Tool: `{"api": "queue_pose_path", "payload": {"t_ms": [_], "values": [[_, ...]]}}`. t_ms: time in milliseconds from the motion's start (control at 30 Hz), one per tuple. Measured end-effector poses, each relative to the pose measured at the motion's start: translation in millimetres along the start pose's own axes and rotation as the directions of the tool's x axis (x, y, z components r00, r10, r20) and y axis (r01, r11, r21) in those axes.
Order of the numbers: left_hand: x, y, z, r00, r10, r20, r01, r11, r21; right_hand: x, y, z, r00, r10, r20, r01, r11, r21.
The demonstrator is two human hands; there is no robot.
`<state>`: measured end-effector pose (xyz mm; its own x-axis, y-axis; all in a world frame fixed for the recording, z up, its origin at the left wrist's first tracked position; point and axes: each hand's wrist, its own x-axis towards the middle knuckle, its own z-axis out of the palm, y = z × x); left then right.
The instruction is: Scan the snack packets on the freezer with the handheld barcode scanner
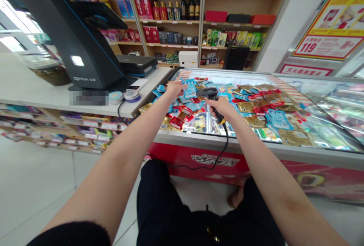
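Observation:
My left hand [175,87] is closed on a light-blue snack packet [189,88], held up just above the pile. In my right hand [222,108] is a black barcode scanner [209,93], its head pointing left toward the packet and its handle wrapped by my fingers. A black cable [226,139] hangs from the handle and runs down in front of the freezer. Under and around both hands lie many small packets in blue, red and gold, such as a red packet [176,122] and a gold packet [246,106], spread over the glass top [209,124].
The glass-topped freezer [193,138] stretches to the right. At left, a white counter [54,100] carries a black checkout terminal [93,44], a round tin [132,95] and a jar [48,72]. Shelves [170,21] with bottles and boxes stand behind.

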<state>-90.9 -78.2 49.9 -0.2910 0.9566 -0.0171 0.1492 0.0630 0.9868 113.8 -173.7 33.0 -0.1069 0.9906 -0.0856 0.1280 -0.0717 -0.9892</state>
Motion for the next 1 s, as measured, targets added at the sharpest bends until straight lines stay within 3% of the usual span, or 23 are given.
{"api": "queue_pose_path", "payload": {"t_ms": [333,533,633,767,1000], "values": [[0,-3,10.8,0.999,-0.002,0.045,0.004,1.000,-0.029,-1,5,-10,1.000,0.003,-0.016,-0.003,1.000,0.018],[-4,-1,40.1,0.988,-0.020,0.152,0.031,0.997,-0.074,-3,9,-33,0.995,0.042,-0.090,-0.034,0.995,0.095],[-6,3,65.5,0.978,-0.053,0.201,0.073,0.993,-0.095,-7,8,-59,0.983,0.061,-0.176,-0.038,0.991,0.131],[-10,14,110.9,0.945,-0.100,0.312,0.117,0.993,-0.036,-14,9,-109,0.955,0.066,-0.290,-0.008,0.981,0.195],[-35,50,221.9,0.850,-0.082,0.520,0.150,0.985,-0.091,-25,14,-204,0.875,0.060,-0.481,0.075,0.963,0.258]]}}
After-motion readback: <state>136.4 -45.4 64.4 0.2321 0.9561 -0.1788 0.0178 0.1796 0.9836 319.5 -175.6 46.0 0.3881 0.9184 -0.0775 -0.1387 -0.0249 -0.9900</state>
